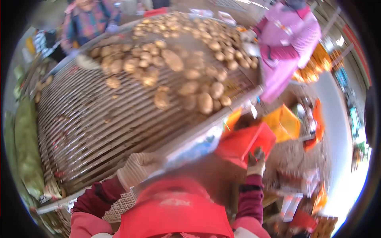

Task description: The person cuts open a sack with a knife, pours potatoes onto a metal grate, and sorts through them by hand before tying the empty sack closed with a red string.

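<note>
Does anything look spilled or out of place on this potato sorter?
Possibly: two or three potato-like lumps lie beyond the roller bed at its left edge, apart from the potatoes on it. Blur prevents certainty.

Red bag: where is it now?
Head view, right of centre: the red bag sits beside the near edge of the potato conveyor, its rim gripped by the right hand, a yellow bag just beyond.

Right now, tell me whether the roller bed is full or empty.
Partly full: potatoes crowd the far half of the roller bed, while the bars near the left hand carry only scraps.
</note>
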